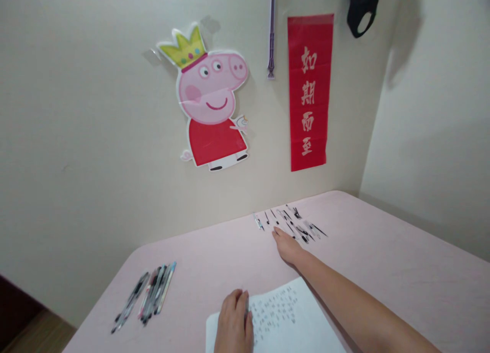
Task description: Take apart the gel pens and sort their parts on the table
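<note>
My left hand (234, 322) lies on a white sheet of paper (306, 317) covered with rows of small dark handwriting. Its fingers are curled together, and a grey sliver shows between thumb and fingers, too little to name. My right hand (287, 244) reaches far across the table, its fingertips close together and low over the surface; anything between them is hidden. Just past those fingertips lie several pen parts (302, 230), dark and clear slim pieces laid out in rows. A light-blue and white pen piece (258, 221) lies at their left end.
Several pens (156, 294) lie in a bunch on the pink tabletop (199, 271) at the left, with a few more pens (130, 302) beside them. On the wall behind hang a cartoon pig cutout (212, 92), a red banner (309, 92), a purple strap (271, 31) and a black mask (362, 8).
</note>
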The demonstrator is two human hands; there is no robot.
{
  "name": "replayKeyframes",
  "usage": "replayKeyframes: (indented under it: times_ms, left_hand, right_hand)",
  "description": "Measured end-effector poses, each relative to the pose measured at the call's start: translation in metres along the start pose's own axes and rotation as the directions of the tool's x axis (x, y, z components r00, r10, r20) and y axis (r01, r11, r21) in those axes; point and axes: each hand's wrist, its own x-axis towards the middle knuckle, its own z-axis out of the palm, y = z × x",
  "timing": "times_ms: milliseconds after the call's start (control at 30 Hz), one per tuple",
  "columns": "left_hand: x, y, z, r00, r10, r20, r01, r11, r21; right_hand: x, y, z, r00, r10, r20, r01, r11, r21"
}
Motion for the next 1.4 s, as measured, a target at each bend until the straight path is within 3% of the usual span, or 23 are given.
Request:
replayKeyframes:
  times_ms: [433, 900, 1033, 1200, 1400]
  left_hand:
    - [0.001, 0.003, -0.003, 0.999, 0.015, 0.050, -0.017, 0.999, 0.051]
    - [0.000, 0.008, -0.008, 1.000, 0.026, 0.014, -0.027, 0.999, 0.027]
    - [-0.001, 0.005, -0.006, 0.999, 0.051, -0.011, -0.050, 0.998, 0.043]
    - [0.001, -0.008, -0.002, 0.992, 0.129, 0.007, -0.129, 0.989, 0.072]
    - [0.001, -0.012, -0.007, 0.989, 0.144, 0.043, -0.146, 0.988, 0.040]
  right_hand:
    - [0.002, 0.002, 0.002, 1.000, -0.005, 0.024, 0.005, 1.000, -0.004]
    - [-0.001, -0.008, -0.013, 1.000, 0.021, 0.021, -0.021, 1.000, -0.005]
    - [-0.008, -0.028, -0.014, 0.999, -0.030, 0.014, 0.030, 1.000, 0.008]
    - [-0.036, -0.081, -0.003, 0.980, -0.195, -0.032, 0.196, 0.979, 0.049]
    - [-0.075, -0.129, 0.013, 0.993, -0.114, 0.021, 0.114, 0.993, 0.037]
